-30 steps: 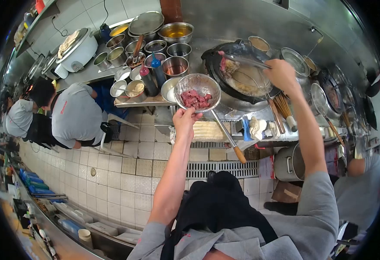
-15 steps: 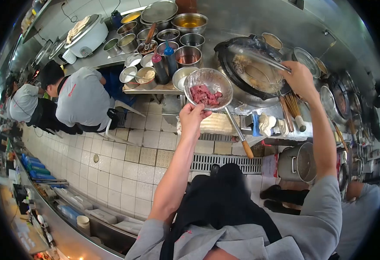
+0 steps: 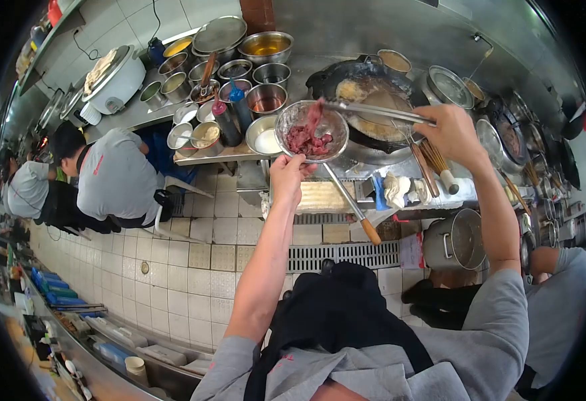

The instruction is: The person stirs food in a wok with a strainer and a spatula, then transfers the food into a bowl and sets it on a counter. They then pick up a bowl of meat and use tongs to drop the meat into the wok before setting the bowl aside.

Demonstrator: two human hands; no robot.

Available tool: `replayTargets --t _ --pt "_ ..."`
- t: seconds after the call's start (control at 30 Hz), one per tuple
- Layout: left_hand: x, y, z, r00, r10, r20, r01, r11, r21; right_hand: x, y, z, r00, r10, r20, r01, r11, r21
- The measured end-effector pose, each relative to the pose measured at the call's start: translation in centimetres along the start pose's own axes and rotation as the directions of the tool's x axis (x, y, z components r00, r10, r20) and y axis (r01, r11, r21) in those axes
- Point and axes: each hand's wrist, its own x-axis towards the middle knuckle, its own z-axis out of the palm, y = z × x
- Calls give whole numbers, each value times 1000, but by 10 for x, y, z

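Note:
My left hand [image 3: 290, 172] is closed on the near rim of a metal bowl [image 3: 338, 134] with raw red meat [image 3: 306, 140] in it. Metal tongs [image 3: 380, 112] are gripped in my right hand [image 3: 450, 134], above the wok's near side. Their tips are over the bowl, at a strip of meat raised above the rest. Behind and right of the bowl is a black wok [image 3: 319, 83] of bubbling liquid, with a pale clump [image 3: 350, 90] at its far left. Just below the bowl, a wooden-handled tool [image 3: 371, 232] juts past the counter edge.
Sauce bottles [image 3: 226, 123] and several metal pots [image 3: 268, 99] crowd the counter to the left. A bamboo brush [image 3: 433, 154] and a white cloth [image 3: 396, 190] lie at the wok's right front. Seated people [image 3: 115, 174] are at left; another person's sleeve [image 3: 560, 301] is close on the right.
The tongs have swung from over the wok left to the bowl, where a strip of meat is now lifted. My left hand still holds the bowl. The camera view has shifted slightly.

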Motion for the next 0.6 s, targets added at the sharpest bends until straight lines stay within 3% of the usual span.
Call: replayTargets --t 0.17,0.3,0.37,0.5,0.6 --pt "15 6 3 1000 -7 -8 7 1000 -4 40 27 -4 987 49 -152 -58 997 -58" --pt "8 7 6 999 27 -36 -27 999 -17 95 44 46 992 85 -90 -104 966 -237" --pt "-3 12 5 999 1 -37 0 1000 13 135 76 106 986 155 -69 -169 930 -327" --pt "-23 15 -4 998 -22 -64 25 999 40 145 89 153 969 211 -130 -239 930 -278" --pt "-40 17 -13 997 -27 -73 30 999 42 116 68 118 951 222 -216 -265 943 -202"
